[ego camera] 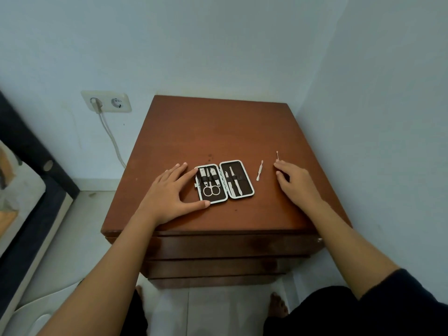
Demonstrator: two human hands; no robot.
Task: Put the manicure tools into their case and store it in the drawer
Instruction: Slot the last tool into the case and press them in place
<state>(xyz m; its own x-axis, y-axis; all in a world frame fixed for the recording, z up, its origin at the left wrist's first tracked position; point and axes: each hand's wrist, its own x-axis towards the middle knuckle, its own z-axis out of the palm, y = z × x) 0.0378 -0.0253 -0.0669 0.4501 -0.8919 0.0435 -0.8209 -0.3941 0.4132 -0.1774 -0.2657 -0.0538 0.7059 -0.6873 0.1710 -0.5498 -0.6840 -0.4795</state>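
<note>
two loose tools (259,170) beside open dark white-rimmed case (224,182).

I'm looking down at a pale wall (218,44) meeting another in a corner on the right. A cream double socket (106,101) is sitting on it to the left, with a plug (95,105) filling its left outlet and a pale cable (112,139) trailing down toward the floor. A white skirting board (97,184) is running along the base of the wall. Light floor tiles (80,238) are showing below. At the far left, a dark bed frame (31,151) is slanting across my view, with a light mattress (21,190) lying inside it.
</note>
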